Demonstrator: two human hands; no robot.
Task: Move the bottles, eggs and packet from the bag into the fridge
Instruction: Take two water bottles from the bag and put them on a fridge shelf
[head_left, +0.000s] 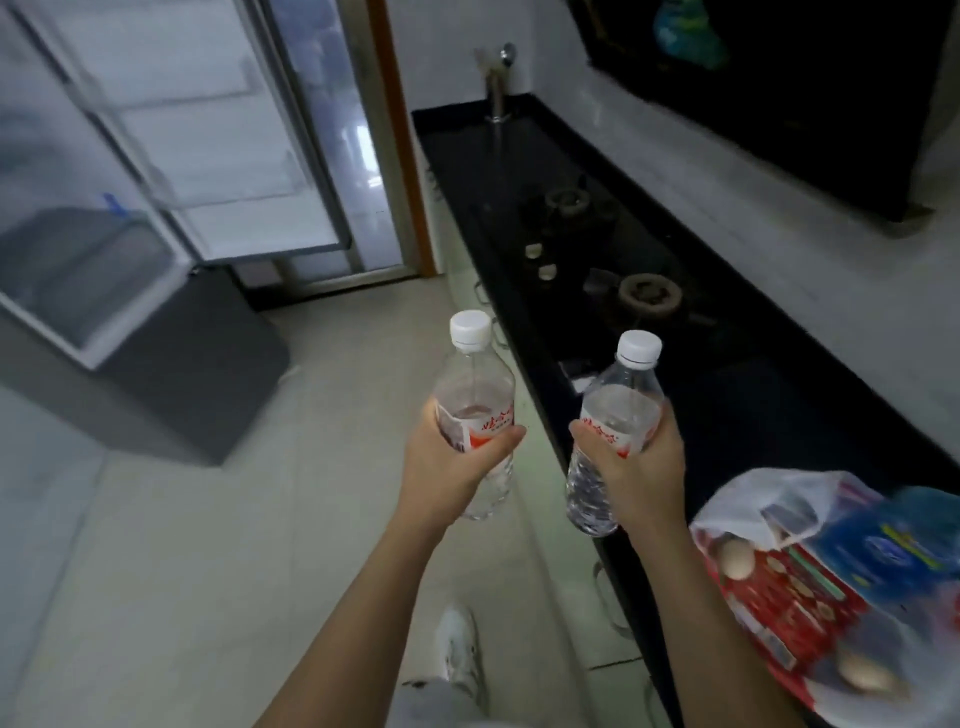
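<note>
- Left hand (447, 473) wraps one capped water bottle (472, 384); right hand (644, 473) wraps a second bottle (621, 395).
- Open fridge (78, 270) ahead left; bag (769, 499) with eggs (736, 558) on black counter (753, 415) right.

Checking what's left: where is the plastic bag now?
Head view, lower right: the plastic bag sits on the black counter, right of the right hand.

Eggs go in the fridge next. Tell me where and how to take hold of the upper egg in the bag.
Take the upper egg round its middle, coming from above through the mouth of the bag: it lies on the red packet, rounded top apparently uncovered, so a side push would likely roll it.
</note>
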